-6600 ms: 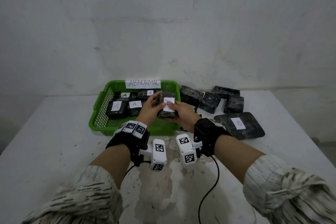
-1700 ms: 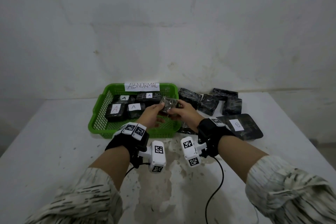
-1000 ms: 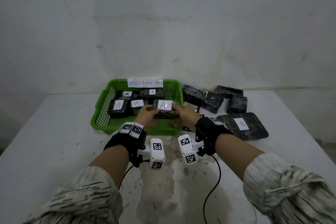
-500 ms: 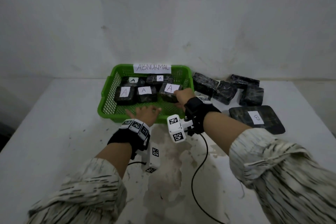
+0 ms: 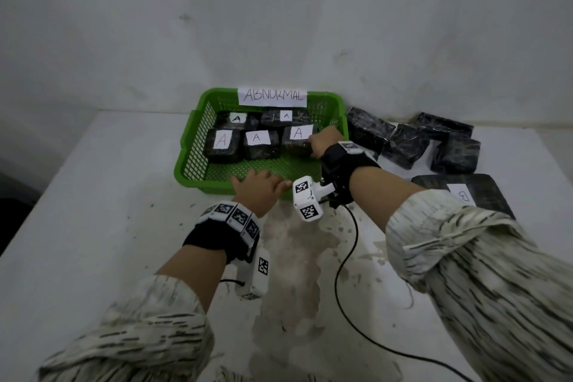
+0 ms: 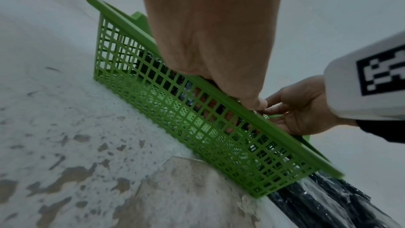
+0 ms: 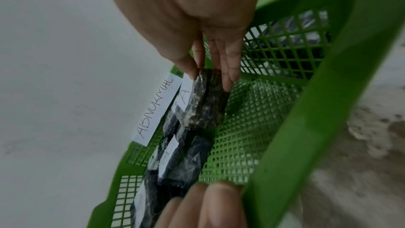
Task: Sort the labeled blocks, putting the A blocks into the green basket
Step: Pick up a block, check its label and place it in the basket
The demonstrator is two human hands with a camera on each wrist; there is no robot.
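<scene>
The green basket (image 5: 192, 149) marked ABNORMAL holds several dark wrapped blocks with white A labels. My right hand (image 5: 322, 143) reaches into its right side and pinches the nearest A block (image 5: 296, 143) between thumb and fingers. In the right wrist view the thumb (image 7: 190, 70) lies on the block's labelled top and the fingers (image 7: 225, 79) on its side; the A block (image 7: 206, 105) sits low on the basket (image 7: 306, 110) floor. My left hand (image 5: 260, 186) rests on the near rim, fingers lying over it into the basket (image 6: 153, 101). It holds no block.
Right of the basket lie dark unlabelled blocks (image 5: 406, 146) and a large flat block (image 5: 465, 195) labelled B. A black cable (image 5: 344, 257) trails from my right wrist across the stained white table (image 5: 93, 195). A wall stands close behind the basket.
A second ago both hands held the A block over the basket. The left hand has let go and come back to the near rim; the right hand has lowered the block beside the other A blocks.
</scene>
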